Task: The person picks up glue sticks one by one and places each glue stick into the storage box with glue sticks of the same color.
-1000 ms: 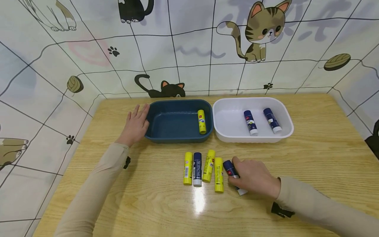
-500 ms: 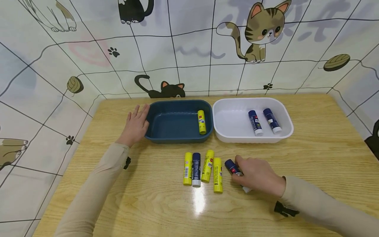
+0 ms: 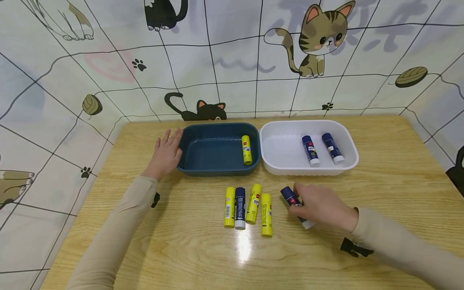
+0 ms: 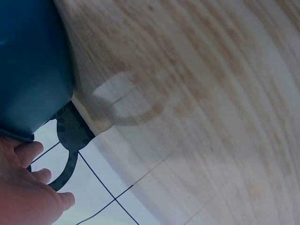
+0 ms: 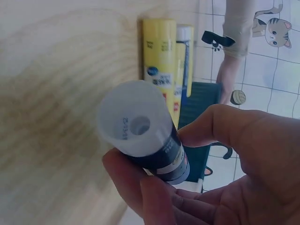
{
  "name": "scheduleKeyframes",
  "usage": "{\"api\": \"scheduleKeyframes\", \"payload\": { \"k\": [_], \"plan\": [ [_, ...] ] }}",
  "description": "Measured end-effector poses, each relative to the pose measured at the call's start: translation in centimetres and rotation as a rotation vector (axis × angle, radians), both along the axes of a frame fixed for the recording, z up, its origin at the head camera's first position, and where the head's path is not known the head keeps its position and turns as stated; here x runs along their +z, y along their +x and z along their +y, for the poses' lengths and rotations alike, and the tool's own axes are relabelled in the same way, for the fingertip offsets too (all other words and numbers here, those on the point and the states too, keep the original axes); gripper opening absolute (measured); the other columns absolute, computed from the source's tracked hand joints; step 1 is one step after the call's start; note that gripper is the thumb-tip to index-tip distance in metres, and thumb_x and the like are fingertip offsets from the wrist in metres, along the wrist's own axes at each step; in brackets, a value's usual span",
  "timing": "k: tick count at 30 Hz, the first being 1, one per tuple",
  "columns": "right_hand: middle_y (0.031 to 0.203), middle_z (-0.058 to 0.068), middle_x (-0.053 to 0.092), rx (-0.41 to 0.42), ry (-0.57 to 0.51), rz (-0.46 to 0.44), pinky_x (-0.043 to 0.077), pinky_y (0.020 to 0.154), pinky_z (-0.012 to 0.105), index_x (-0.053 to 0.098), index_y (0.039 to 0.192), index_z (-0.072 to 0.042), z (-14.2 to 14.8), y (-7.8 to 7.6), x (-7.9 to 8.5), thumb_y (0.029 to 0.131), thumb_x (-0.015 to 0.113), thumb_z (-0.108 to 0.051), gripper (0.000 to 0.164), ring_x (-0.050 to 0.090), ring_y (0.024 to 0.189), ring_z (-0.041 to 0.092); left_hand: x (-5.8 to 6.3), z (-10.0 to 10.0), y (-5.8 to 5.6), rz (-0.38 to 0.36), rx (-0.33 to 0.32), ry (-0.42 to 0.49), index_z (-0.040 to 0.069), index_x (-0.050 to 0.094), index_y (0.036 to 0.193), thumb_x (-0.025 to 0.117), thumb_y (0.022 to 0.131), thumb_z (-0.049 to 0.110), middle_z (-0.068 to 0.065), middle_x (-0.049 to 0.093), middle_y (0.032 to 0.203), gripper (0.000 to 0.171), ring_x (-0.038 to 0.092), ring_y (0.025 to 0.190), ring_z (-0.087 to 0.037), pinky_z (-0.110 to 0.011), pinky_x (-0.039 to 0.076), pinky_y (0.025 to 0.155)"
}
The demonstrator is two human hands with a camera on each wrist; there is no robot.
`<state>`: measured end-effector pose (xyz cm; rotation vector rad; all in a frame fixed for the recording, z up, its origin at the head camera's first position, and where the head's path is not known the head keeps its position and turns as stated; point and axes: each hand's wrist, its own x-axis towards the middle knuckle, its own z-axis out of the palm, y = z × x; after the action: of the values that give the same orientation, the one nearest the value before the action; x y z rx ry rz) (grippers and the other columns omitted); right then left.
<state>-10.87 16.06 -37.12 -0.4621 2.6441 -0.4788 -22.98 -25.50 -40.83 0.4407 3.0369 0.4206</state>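
My right hand point(image 3: 322, 207) pinches a navy glue stick point(image 3: 290, 196) between thumb and fingers, to the right of the row. In the right wrist view its white base point(image 5: 136, 119) faces the camera and the thumb presses its side. My left hand point(image 3: 164, 155) lies with straight fingers against the left end of the dark blue tray point(image 3: 219, 172). In the left wrist view the fingers point(image 4: 30, 152) touch that tray's rim. One yellow glue stick point(image 3: 246, 150) lies in the blue tray. The white tray point(image 3: 308, 170) holds two navy glue sticks point(image 3: 310, 151).
In front of the trays lie a yellow glue stick point(image 3: 229, 206), a navy one point(image 3: 240, 208) and two more yellow ones point(image 3: 266, 214), side by side on the wooden table point(image 3: 181, 249). A cat-patterned cloth point(image 3: 235, 60) stands behind the table.
My right hand has moved right and slightly away from me with the navy glue stick, widening its gap from the row. A navy stick in the white tray has rolled slightly. My left hand stays put.
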Motion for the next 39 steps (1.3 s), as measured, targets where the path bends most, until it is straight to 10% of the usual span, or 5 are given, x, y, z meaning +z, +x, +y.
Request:
{"api": "scheduleKeyframes", "payload": {
  "k": [17, 39],
  "plan": [
    [0.064, -0.003, 0.057, -0.022, -0.011, 0.166, 0.038, 0.044, 0.029, 0.055, 0.095, -0.002, 1.9, -2.7, 5.3, 0.083, 0.066, -0.028, 0.030, 0.051, 0.050, 0.012, 0.2, 0.0, 0.1, -0.011, 0.004, -0.011, 0.004, 0.010, 0.155, 0.028, 0.101, 0.014, -0.014, 0.012, 0.160, 0.058, 0.000, 0.145, -0.035, -0.058, -0.001, 0.112],
    [0.074, 0.007, 0.056, -0.062, 0.095, 0.127, 0.036, 0.049, 0.031, 0.053, 0.097, 0.007, 5.1, -8.5, 6.8, 0.088, 0.065, -0.033, 0.042, 0.050, 0.061, 0.021, 0.1, 0.0, 0.0, -0.012, -0.004, 0.002, 0.005, 0.011, 0.156, 0.027, 0.102, 0.015, -0.013, 0.011, 0.160, 0.057, -0.005, 0.146, -0.031, -0.058, -0.001, 0.112]
  ]
}}
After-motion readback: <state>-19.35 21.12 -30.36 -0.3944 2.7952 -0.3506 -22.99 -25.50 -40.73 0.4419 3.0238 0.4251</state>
